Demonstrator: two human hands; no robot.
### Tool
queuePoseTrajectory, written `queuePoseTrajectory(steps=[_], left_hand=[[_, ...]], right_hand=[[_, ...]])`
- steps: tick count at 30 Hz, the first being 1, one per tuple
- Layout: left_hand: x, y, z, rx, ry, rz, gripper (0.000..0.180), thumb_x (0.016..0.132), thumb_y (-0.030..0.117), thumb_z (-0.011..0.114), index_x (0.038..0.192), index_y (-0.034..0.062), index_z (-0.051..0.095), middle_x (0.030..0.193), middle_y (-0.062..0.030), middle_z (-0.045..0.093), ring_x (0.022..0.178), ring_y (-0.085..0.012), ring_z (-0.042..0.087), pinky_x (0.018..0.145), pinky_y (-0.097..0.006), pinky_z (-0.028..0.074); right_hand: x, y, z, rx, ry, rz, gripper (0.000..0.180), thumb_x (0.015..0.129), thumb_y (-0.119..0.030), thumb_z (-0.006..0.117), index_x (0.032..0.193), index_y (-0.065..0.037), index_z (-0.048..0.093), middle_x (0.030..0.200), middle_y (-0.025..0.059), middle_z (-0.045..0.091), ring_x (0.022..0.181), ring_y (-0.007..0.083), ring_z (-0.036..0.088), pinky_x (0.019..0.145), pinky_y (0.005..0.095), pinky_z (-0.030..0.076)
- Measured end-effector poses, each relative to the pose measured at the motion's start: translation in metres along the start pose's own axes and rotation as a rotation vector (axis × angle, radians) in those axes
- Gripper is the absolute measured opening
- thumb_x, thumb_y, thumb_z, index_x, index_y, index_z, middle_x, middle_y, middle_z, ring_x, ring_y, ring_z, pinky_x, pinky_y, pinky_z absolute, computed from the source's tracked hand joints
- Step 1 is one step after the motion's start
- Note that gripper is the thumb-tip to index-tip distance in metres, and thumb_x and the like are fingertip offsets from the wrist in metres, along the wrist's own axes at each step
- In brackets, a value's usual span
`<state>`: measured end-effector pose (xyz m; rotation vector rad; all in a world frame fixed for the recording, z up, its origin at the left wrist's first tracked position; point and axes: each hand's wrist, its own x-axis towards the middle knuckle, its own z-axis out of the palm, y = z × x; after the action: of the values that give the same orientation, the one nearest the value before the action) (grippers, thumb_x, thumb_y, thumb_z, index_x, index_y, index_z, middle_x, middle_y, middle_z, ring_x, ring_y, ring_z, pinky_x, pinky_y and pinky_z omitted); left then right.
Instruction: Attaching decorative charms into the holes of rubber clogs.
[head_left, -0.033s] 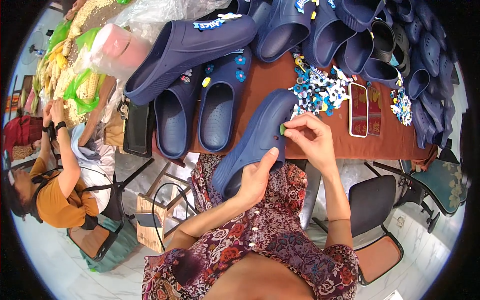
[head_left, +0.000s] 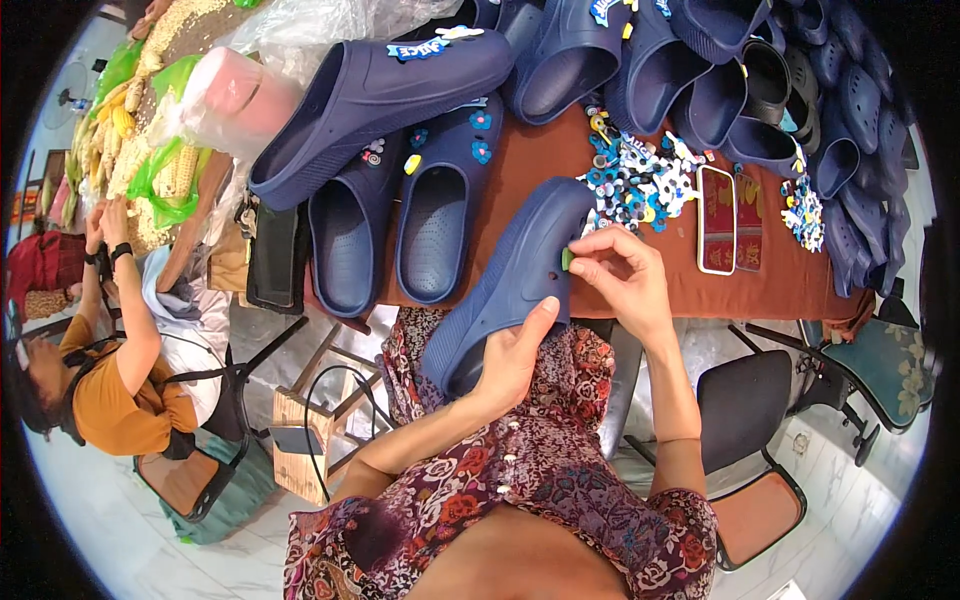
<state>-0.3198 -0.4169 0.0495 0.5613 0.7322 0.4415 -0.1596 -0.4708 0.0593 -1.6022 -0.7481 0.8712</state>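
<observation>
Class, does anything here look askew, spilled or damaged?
One clog lies aslant over two other clogs, out of line with them. Charms lie heaped loose on the brown cloth, perhaps deliberately, with no tray visible beneath. The held clog shows no clear damage.

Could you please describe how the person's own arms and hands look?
The left hand and the right hand are bare, with no glove or watch visible. The forearms are bare too; the short floral sleeves mix dark purple, red and cream.
</observation>
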Motion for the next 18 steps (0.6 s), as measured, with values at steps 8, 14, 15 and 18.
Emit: queuePoseTrajectory(steps=[8, 14, 15, 18], left_hand=[[-0.003, -0.001, -0.002, 0.320, -0.041, 0.135, 0.034, 0.094, 0.013, 0.057, 0.124, -0.0021, 0.050, 0.117, -0.0062, 0.055, 0.107, -0.0122, 0.051, 0.094, -0.028, 0.041], [-0.004, 0.001, -0.003, 0.352, -0.044, 0.176, 0.034, 0.093, 0.011, 0.059, 0.122, -0.0033, 0.050, 0.115, -0.0065, 0.055, 0.105, -0.0137, 0.051, 0.094, -0.028, 0.041], [-0.004, 0.001, -0.003, 0.396, -0.037, 0.186, 0.034, 0.093, 0.011, 0.059, 0.122, -0.0033, 0.050, 0.115, -0.0070, 0.055, 0.105, -0.0141, 0.051, 0.093, -0.028, 0.041], [-0.005, 0.002, -0.006, 0.442, -0.037, 0.191, 0.034, 0.092, 0.011, 0.059, 0.122, -0.0033, 0.050, 0.115, -0.0077, 0.055, 0.106, -0.0148, 0.052, 0.093, -0.029, 0.041]], right_hand=[[0.002, 0.006, -0.009, 0.160, -0.070, 0.043, 0.013, 0.080, 0.003, 0.069, 0.092, 0.001, 0.066, 0.090, 0.0033, 0.062, 0.080, 0.0102, 0.062, 0.073, 0.0220, 0.052], [0.008, 0.008, -0.012, 0.149, -0.141, 0.103, 0.011, 0.079, 0.002, 0.070, 0.089, 0.002, 0.066, 0.086, 0.0036, 0.063, 0.082, 0.0109, 0.064, 0.073, 0.0223, 0.051], [0.009, 0.010, -0.012, 0.156, -0.149, 0.107, 0.011, 0.079, 0.002, 0.071, 0.088, 0.001, 0.066, 0.085, 0.0032, 0.063, 0.081, 0.0105, 0.063, 0.072, 0.0224, 0.051], [0.012, 0.011, -0.011, 0.158, -0.161, 0.124, 0.010, 0.078, 0.000, 0.072, 0.086, 0.000, 0.065, 0.084, 0.0028, 0.064, 0.079, 0.0097, 0.063, 0.072, 0.0225, 0.051]])
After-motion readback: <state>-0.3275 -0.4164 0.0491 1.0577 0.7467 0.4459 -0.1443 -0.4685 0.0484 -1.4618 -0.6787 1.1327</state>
